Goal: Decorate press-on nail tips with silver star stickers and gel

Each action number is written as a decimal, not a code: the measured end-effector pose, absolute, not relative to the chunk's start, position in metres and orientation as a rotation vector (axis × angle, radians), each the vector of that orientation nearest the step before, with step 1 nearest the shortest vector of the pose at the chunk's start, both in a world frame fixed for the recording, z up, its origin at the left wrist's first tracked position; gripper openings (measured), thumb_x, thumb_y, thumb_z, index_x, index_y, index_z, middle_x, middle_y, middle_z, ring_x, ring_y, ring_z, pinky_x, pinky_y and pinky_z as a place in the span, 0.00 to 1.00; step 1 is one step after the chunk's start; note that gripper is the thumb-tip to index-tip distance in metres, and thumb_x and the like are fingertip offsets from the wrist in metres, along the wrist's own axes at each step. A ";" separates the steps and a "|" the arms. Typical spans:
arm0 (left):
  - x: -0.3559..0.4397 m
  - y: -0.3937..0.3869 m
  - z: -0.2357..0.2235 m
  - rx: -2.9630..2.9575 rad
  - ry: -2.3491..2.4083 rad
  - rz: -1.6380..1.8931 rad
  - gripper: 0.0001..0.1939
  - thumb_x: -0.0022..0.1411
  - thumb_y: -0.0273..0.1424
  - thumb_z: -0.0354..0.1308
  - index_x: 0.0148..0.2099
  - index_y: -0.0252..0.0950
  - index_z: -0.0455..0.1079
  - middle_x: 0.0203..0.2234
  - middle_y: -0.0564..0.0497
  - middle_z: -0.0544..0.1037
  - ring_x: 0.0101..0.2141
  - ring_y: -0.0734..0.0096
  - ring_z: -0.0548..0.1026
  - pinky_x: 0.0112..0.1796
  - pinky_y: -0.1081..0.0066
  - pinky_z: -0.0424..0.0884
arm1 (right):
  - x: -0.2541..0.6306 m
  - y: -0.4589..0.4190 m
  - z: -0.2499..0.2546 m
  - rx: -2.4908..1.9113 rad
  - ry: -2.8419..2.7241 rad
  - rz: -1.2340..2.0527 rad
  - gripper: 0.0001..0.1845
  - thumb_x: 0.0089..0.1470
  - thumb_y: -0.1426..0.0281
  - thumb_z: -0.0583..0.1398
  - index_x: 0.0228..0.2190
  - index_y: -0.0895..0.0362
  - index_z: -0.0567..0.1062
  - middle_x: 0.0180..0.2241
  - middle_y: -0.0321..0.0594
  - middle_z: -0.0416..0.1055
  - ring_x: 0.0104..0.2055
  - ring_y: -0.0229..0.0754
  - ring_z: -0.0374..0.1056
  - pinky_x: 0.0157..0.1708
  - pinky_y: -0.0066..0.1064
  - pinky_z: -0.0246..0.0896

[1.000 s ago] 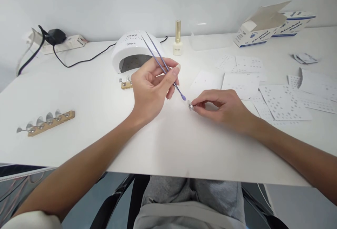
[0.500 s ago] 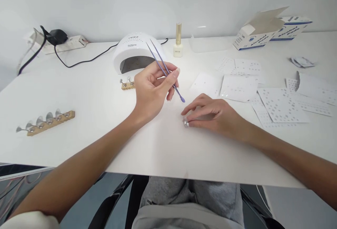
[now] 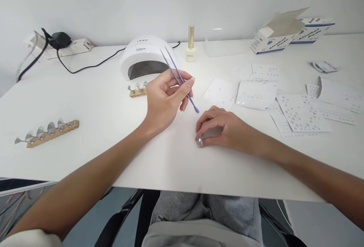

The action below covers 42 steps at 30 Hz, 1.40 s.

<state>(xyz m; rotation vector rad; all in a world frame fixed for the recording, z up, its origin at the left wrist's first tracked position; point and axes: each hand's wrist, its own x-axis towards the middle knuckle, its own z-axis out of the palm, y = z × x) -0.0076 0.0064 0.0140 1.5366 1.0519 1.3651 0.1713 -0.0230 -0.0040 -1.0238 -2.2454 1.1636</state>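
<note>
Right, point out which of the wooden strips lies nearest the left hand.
The strip in front of the white lamp, its right end hidden behind the left hand. The other strip lies farther left, in full view.

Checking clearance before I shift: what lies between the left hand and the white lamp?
In the head view, a wooden strip with small silver stands lies between the left hand and white lamp, its right end hidden.

Bright diffuse light, soft shadows on table, stretched wide-angle edges
</note>
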 end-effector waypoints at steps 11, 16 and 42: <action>-0.009 0.007 0.017 1.545 1.103 1.335 0.07 0.58 0.34 0.61 0.35 0.36 0.70 0.21 0.55 0.70 0.14 0.84 0.62 0.16 0.76 0.60 | 0.190 -0.013 0.010 -0.975 -2.224 1.342 0.08 0.49 0.66 0.65 0.35 0.50 0.80 0.40 0.35 0.75 0.43 0.42 0.69 0.46 0.36 0.63; -0.010 0.007 0.019 1.488 1.182 1.198 0.08 0.59 0.35 0.59 0.37 0.36 0.72 0.17 0.56 0.66 0.16 0.83 0.60 0.16 0.79 0.55 | 0.211 0.004 0.018 -1.248 -2.048 0.756 0.10 0.56 0.69 0.56 0.36 0.51 0.79 0.39 0.38 0.77 0.41 0.44 0.71 0.44 0.39 0.65; -0.020 0.016 0.009 1.372 1.280 0.684 0.13 0.57 0.37 0.59 0.43 0.36 0.70 0.16 0.56 0.68 0.11 0.82 0.56 0.11 0.76 0.53 | 0.285 0.023 0.027 -2.241 -1.736 0.239 0.38 0.48 0.42 0.56 0.50 0.55 0.69 0.33 0.54 0.71 0.35 0.61 0.68 0.31 0.50 0.60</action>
